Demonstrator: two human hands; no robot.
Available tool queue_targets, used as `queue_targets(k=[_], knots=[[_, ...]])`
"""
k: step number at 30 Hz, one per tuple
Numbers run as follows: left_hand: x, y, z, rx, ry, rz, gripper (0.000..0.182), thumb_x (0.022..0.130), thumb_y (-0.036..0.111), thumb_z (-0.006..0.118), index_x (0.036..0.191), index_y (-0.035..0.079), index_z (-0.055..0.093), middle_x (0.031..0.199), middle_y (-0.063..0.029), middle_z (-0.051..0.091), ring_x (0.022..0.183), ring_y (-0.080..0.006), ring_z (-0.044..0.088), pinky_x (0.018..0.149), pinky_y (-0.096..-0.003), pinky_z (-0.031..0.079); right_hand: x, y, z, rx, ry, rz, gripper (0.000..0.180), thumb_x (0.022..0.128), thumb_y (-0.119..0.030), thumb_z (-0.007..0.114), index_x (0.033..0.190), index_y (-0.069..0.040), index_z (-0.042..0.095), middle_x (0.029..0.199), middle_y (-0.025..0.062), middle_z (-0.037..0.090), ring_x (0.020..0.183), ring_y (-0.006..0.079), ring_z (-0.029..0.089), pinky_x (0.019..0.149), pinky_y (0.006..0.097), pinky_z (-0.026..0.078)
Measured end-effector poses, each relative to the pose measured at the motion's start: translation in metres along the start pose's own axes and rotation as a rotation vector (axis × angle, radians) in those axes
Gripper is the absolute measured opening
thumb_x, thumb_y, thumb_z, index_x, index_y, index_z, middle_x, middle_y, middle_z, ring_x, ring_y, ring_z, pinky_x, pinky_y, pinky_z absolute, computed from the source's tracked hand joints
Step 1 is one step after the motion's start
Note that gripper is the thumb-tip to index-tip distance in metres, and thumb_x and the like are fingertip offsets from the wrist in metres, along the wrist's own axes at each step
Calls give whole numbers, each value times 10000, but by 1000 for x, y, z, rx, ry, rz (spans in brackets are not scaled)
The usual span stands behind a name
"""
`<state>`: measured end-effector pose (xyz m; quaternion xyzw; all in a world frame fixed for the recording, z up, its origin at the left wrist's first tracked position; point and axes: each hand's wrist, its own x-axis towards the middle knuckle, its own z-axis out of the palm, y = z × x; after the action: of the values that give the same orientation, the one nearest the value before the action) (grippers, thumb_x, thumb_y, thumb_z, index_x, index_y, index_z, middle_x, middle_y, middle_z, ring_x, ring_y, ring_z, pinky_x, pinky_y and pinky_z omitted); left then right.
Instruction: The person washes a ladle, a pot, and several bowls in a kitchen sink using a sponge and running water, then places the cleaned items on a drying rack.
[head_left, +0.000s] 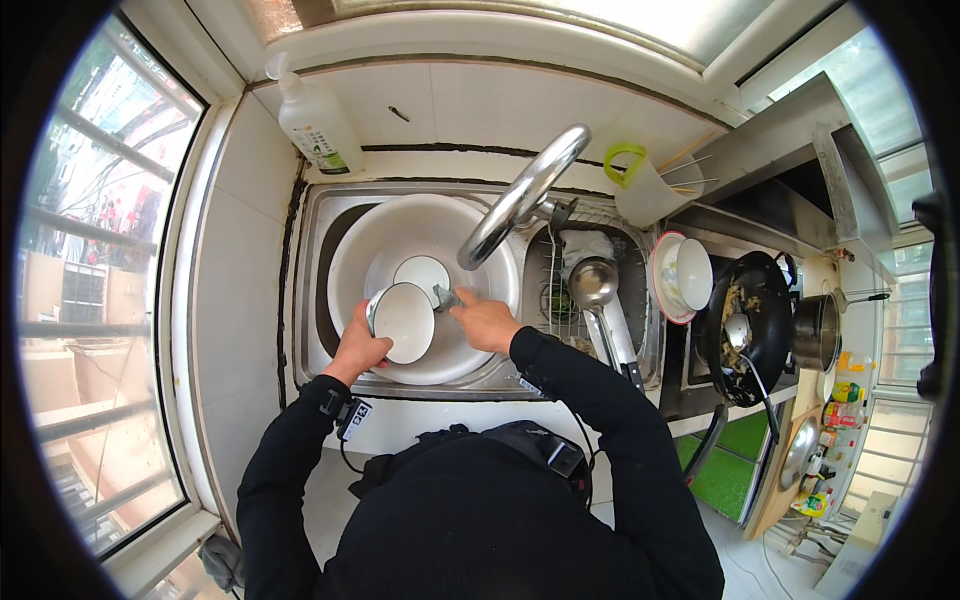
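My left hand (361, 346) grips a white bowl (405, 324) by its left rim, tilted over a large white plastic basin (480, 360) set in the left sink bowl. A second white bowl (420, 271) lies in the basin, partly hidden behind the held one. My right hand (484, 322) is over the basin's right side, its fingers at a grey-green cloth or scrubbing pad (444, 297) beside the held bowl's rim. The chrome faucet (517, 206) arches over the basin's upper right edge.
The right sink bowl holds a wire rack (553, 300), a metal ladle (594, 282) and a knife (628, 364). Stacked bowls (686, 274) and a black wok (757, 330) with food stand further right. A pump bottle (315, 127) stands at the back left, a plastic jug (637, 191) behind the right sink.
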<state>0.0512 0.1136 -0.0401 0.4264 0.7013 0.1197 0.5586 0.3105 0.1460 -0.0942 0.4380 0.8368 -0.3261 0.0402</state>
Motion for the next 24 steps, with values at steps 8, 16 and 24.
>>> queue_targets(k=[8,16,24], knots=[[7,-8,11,582,253,299,699,735,75,615,1377,38,343,1171,-325,539,857,-495,627,842,-503,516,17,10,26,-323,51,71,218,838,-153,553,985,-45,671,1180,188,590,938,314,631,777,452,497],[36,5,27,773,275,197,586,739,6,610,1266,8,354,1091,-304,496,814,-485,633,746,-517,530,22,11,46,-271,33,-7,155,810,-149,596,870,-59,708,849,157,677,853,307,665,728,447,503],[52,-14,37,493,253,161,581,754,-16,578,1303,-21,387,1141,-241,539,810,-403,662,644,-465,574,1,14,2,459,288,77,164,817,-151,642,867,5,648,762,168,665,644,326,644,595,440,535]])
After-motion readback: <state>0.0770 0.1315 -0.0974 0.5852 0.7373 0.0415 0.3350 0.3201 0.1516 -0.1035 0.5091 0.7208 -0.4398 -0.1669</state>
